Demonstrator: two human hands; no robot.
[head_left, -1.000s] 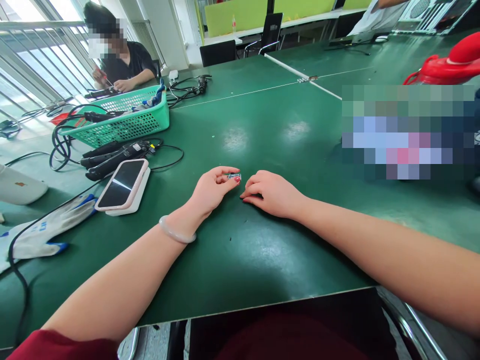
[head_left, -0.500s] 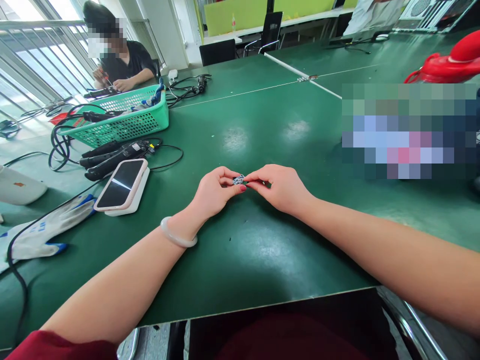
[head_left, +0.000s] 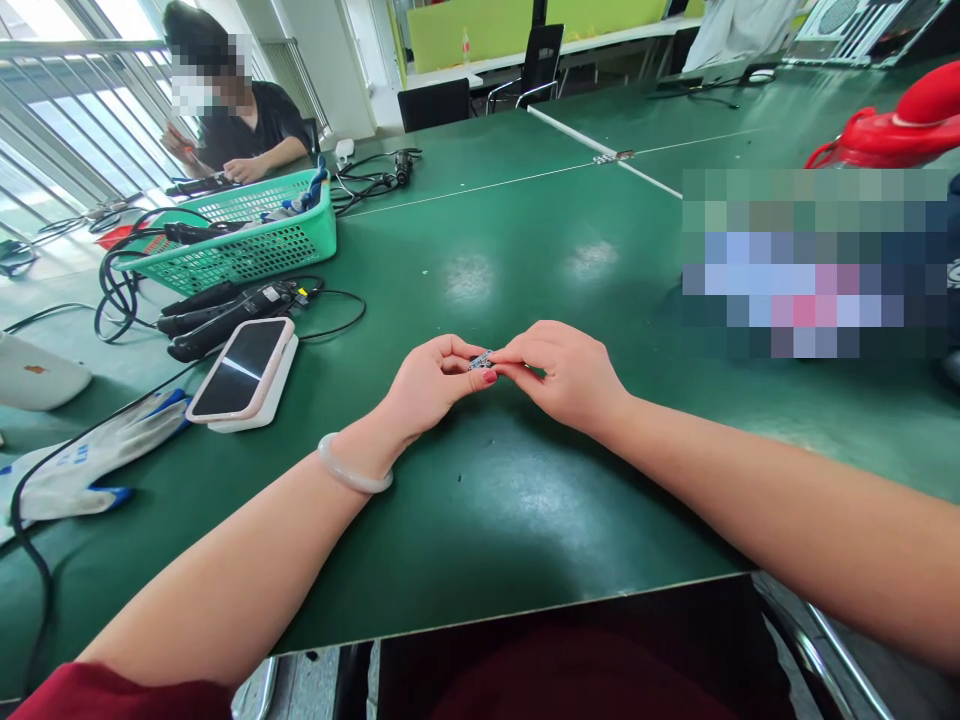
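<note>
A tiny metal part (head_left: 480, 359), silvery with dark marks, is pinched between the fingertips of both my hands just above the green table (head_left: 525, 250). My left hand (head_left: 431, 385), a pale bangle on its wrist, grips it from the left with thumb and forefinger. From the right, my right hand (head_left: 562, 375) holds the same part with its fingertips. The two hands meet in the middle of the table, close to its near edge. What kind of part it is I cannot tell.
A phone on a white stand (head_left: 241, 373) lies left of my hands, with black corded tools (head_left: 225, 310) and a green basket (head_left: 240, 235) behind it. White gloves (head_left: 82, 465) lie far left. A red container (head_left: 892, 130) stands far right. Another person (head_left: 225, 110) works at the far left corner.
One second ago only my left hand held the part while my right rested on the table. My right hand rose and took hold of it too; both hands now stay together.
</note>
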